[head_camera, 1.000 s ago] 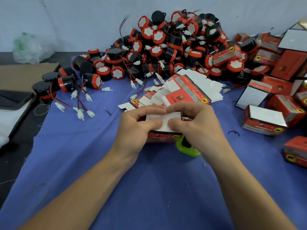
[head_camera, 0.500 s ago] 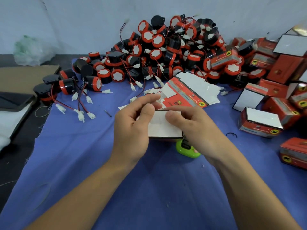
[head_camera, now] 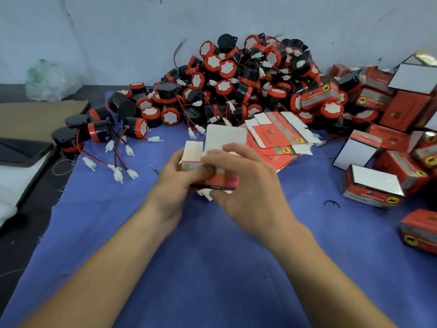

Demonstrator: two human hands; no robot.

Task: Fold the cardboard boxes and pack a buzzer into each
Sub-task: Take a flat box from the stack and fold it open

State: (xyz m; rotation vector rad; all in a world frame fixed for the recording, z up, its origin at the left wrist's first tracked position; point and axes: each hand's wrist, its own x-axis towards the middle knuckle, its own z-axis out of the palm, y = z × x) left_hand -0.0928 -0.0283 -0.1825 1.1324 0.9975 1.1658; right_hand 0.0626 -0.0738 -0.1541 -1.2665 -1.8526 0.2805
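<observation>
A small red cardboard box [head_camera: 223, 180] with white inner flaps raised is held above the blue cloth [head_camera: 212, 268]. My left hand [head_camera: 179, 176] grips its left end, next to a small upright side flap. My right hand [head_camera: 246, 183] covers its right side and top, fingers over the large white flap [head_camera: 224, 138]. A fanned stack of flat unfolded boxes [head_camera: 279, 138] lies just behind. A big pile of red-and-black buzzers [head_camera: 236, 79] with wires rests against the wall. What is inside the held box is hidden.
Finished red boxes [head_camera: 371, 188] crowd the right side, some stacked. Loose buzzers [head_camera: 132, 124] with white connectors trail at the left. Brown cardboard [head_camera: 35, 117] and a dark flat object [head_camera: 21, 150] lie off the cloth's left edge. A plastic bag [head_camera: 49, 79] sits by the wall.
Both hands have turned and lifted the box; its white flaps now stand up. The green object seen under the hands earlier is no longer visible.
</observation>
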